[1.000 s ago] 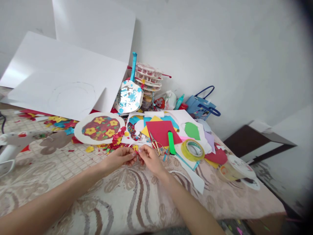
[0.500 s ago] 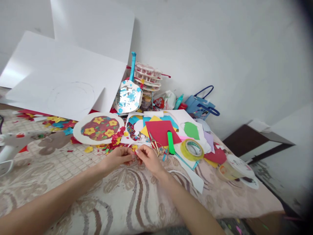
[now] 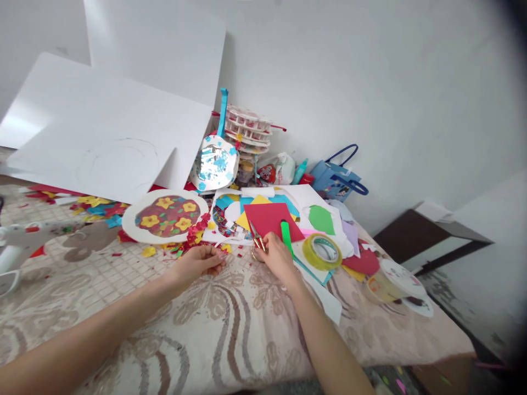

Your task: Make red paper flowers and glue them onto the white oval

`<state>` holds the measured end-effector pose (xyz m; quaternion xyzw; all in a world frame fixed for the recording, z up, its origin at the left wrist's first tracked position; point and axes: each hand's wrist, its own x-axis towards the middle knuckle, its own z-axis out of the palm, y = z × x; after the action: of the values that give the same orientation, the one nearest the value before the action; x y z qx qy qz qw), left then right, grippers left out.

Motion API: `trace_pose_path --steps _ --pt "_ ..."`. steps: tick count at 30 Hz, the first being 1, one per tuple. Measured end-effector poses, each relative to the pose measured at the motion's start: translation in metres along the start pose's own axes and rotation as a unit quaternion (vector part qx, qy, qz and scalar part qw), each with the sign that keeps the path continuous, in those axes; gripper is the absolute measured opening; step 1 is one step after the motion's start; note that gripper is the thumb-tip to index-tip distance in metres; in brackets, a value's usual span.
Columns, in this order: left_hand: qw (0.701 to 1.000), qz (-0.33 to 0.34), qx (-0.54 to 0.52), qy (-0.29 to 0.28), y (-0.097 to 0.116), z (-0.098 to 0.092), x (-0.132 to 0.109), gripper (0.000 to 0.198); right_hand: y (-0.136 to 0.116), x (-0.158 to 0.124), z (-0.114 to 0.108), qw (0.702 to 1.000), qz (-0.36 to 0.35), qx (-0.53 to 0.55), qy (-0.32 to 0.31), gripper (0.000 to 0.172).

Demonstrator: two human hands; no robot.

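Note:
My left hand (image 3: 206, 261) is over the patterned cloth with its fingers curled together; whatever small thing is in the pinch cannot be made out. A little to its right, my right hand (image 3: 278, 257) has its fingers closed at the handles of a pair of metal scissors (image 3: 257, 237). The blades point away from me and lie over the corner of a red paper square (image 3: 269, 215). A green cutter (image 3: 286, 233) is just beyond my right hand. Left of the hands lies a white oval piece (image 3: 130, 220) with yellow flowers on a reddish centre.
A roll of yellow tape (image 3: 321, 252) and a lidded tub (image 3: 389, 282) stand to the right. Paper scraps (image 3: 99, 207) litter the left side. Behind are white boards (image 3: 123, 104), a blue-trimmed mirror-like piece (image 3: 214, 163), a stacked white craft (image 3: 247, 129) and a blue bag (image 3: 335, 178).
My right hand has left my left hand's fingertips and moved right onto the scissors, which have shifted slightly left. My left hand has hardly moved.

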<state>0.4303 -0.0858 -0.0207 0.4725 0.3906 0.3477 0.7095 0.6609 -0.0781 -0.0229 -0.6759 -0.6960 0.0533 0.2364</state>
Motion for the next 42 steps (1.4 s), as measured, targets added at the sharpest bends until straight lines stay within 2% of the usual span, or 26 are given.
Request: trace_pose_path --steps 3,7,9,11,13,15,17,18,23,28,36,42 --pt "1.000 -0.007 -0.003 -0.001 -0.002 -0.001 0.002 0.034 0.006 0.003 0.003 0.998 0.004 -0.063 -0.022 0.019" --pt "1.000 -0.004 0.005 -0.003 -0.002 -0.002 0.001 0.034 0.005 0.001 0.002 0.997 -0.001 -0.066 -0.025 0.013" --pt "1.000 0.006 0.017 0.003 -0.001 -0.001 0.000 0.034 0.004 0.000 0.000 1.000 -0.001 -0.020 0.003 0.014" --pt "0.999 0.026 0.041 0.012 -0.001 0.000 -0.001 0.034 0.001 0.000 -0.002 0.995 0.000 0.096 0.038 0.016" --pt "0.997 0.050 0.062 0.017 -0.001 0.001 -0.002 0.032 -0.006 -0.001 -0.002 0.963 0.010 0.268 0.035 0.020" --pt "0.995 0.065 0.074 0.013 -0.001 0.001 -0.002 0.030 -0.019 -0.005 0.000 0.904 0.030 0.425 -0.020 0.026" --pt "0.994 0.071 0.083 0.005 0.000 0.002 -0.003 0.030 -0.034 -0.011 0.004 0.859 0.056 0.504 -0.072 0.029" --pt "0.993 0.073 0.088 0.001 0.000 0.002 -0.003 0.030 -0.041 -0.015 0.006 0.846 0.060 0.520 -0.101 0.029" --pt "0.990 0.082 0.111 -0.020 0.001 0.004 -0.004 0.030 -0.062 -0.027 0.013 0.828 0.042 0.539 -0.147 0.025" --pt "0.990 0.070 0.118 -0.028 0.003 0.007 -0.006 0.030 -0.061 -0.027 0.016 0.818 0.049 0.548 -0.165 0.025" --pt "0.992 0.054 0.107 -0.043 0.004 0.005 -0.006 0.026 -0.060 -0.028 0.019 0.825 0.040 0.542 -0.153 0.025" --pt "0.999 0.045 -0.002 -0.020 0.003 0.005 -0.006 0.026 -0.060 -0.029 0.015 0.803 0.032 0.572 -0.162 0.032"
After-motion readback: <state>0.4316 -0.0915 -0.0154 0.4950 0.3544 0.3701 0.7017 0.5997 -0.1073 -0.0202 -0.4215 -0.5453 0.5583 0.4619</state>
